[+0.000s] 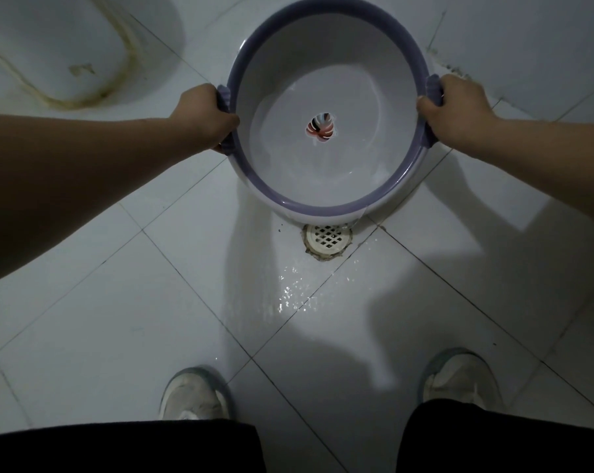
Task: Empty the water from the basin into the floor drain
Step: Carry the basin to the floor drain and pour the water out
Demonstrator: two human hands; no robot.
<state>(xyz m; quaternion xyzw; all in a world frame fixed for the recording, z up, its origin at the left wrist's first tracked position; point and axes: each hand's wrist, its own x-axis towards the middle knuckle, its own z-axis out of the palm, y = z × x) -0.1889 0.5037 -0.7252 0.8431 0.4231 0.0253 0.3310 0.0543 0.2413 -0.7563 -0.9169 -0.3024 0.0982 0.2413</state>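
A round white basin (326, 206) with a purple rim and a small leaf print inside is held tilted toward me above the tiled floor. My left hand (203, 116) grips its left handle and my right hand (454, 109) grips its right handle. A little water lies in the basin's near side, and a thin stream runs off the near rim. Directly below that rim sits the round white floor drain (328, 238) with a grid cover. Wet streaks and droplets (292, 295) spread on the tiles in front of the drain.
A stained white squat toilet pan (60, 52) is set into the floor at the upper left. My two feet in light shoes (195, 394) (459, 377) stand on the tiles near the bottom. A wall base runs along the upper right.
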